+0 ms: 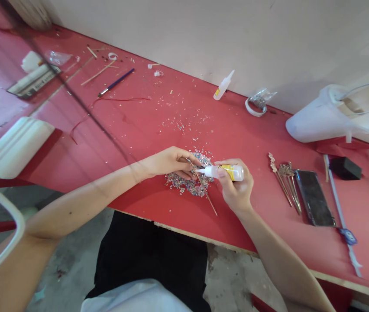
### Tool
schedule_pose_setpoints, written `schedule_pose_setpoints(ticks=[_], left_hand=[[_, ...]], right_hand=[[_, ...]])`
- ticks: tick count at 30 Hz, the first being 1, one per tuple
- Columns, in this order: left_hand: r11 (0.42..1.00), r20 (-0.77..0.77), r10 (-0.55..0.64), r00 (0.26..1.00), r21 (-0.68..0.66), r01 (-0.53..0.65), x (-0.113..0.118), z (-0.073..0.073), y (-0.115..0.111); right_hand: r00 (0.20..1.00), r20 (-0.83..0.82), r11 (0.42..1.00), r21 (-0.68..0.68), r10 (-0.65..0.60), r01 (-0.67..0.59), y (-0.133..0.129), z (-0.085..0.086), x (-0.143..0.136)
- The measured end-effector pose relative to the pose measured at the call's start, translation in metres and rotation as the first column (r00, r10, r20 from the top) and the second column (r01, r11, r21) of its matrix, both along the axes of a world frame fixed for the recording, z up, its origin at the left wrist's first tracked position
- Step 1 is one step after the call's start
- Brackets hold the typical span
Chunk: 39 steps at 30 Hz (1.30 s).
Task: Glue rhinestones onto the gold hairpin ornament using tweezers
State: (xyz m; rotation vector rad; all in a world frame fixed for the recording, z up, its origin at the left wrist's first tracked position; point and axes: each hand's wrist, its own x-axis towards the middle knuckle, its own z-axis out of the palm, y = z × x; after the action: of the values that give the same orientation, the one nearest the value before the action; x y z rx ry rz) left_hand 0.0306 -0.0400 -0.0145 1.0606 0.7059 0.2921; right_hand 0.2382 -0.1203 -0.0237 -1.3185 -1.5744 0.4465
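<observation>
My right hand (pixel 240 186) is closed around a glue bottle (pixel 226 172) with a yellow label, tipped on its side so the nozzle points left. The nozzle tip is close to the fingers of my left hand (pixel 173 164). Those fingers pinch a thin hair stick (pixel 211 203), whose shaft slants down to the right; its upper end is partly hidden by the fingers and nozzle. Beneath both hands a pile of small, shiny multicoloured chips (pixel 192 187) is spread on the red table (pixel 145 143).
Finished-looking ornate hair sticks (pixel 285 182) lie beside a phone (pixel 314 197) on the right. Behind stand another glue bottle (pixel 224 86), a tape ring (pixel 256 107) with a small bag, and a white pitcher (pixel 317 115). A paintbrush (pixel 116 82) and a white lamp (pixel 15 147) are left.
</observation>
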Motion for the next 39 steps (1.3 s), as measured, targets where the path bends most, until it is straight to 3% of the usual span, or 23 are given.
schedule_pose_setpoints(ticks=[39], left_hand=[[1.0,0.011,-0.008,1.0,0.015,0.008,-0.0018,-0.0014,-0.0002]], right_hand=[[0.998,-0.054,1.0,0.018,-0.024,0.025,0.0013,-0.0026,0.0011]])
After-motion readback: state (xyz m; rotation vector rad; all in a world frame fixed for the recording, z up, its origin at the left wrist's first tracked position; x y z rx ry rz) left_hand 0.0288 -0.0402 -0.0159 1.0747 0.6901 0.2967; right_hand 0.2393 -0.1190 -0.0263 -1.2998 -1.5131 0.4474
